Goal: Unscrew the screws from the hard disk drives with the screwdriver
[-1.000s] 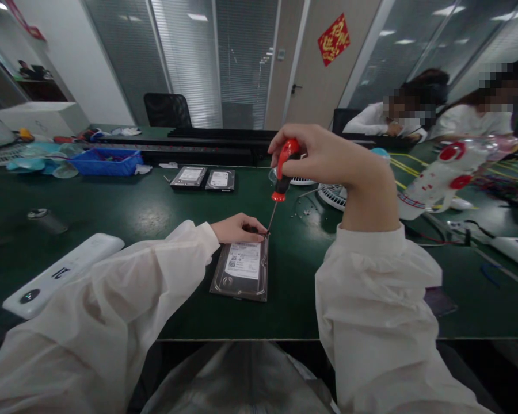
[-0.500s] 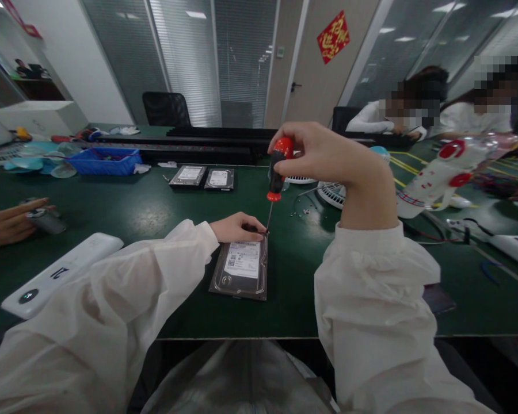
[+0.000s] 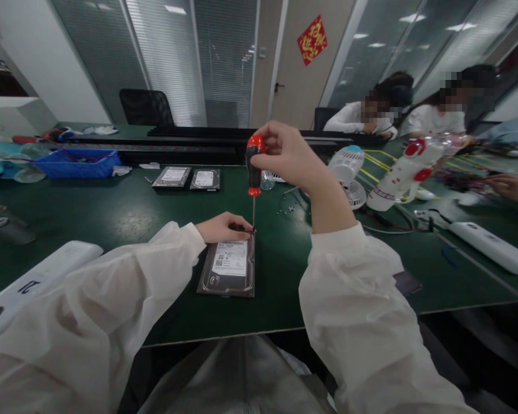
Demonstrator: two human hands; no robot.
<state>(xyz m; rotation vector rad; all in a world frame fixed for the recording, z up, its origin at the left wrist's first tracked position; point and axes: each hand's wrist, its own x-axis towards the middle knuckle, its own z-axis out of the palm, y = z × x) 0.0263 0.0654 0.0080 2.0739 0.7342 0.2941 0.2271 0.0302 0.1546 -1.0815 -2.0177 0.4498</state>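
A hard drive (image 3: 231,267) with a white label lies flat on the green table in front of me. My left hand (image 3: 227,227) holds its far edge, thumb and fingers closed around it. My right hand (image 3: 280,152) grips the red-and-black handle of a screwdriver (image 3: 254,172) from the side and top. The screwdriver stands nearly upright, its tip at the drive's far right corner beside my left fingertips. Whether a screw sits under the tip is too small to tell.
Two more hard drives (image 3: 205,179) lie farther back, near a blue tray (image 3: 77,165). Small screws (image 3: 290,209) are scattered right of the screwdriver. A white power bank (image 3: 38,282) lies left; a small fan (image 3: 347,172) and a white bottle (image 3: 397,175) stand right. Co-workers sit back right.
My view has swung to the right, so things sit farther left. Another person's hand at the left no longer shows by the metal cylinders. Both my hands keep their hold.
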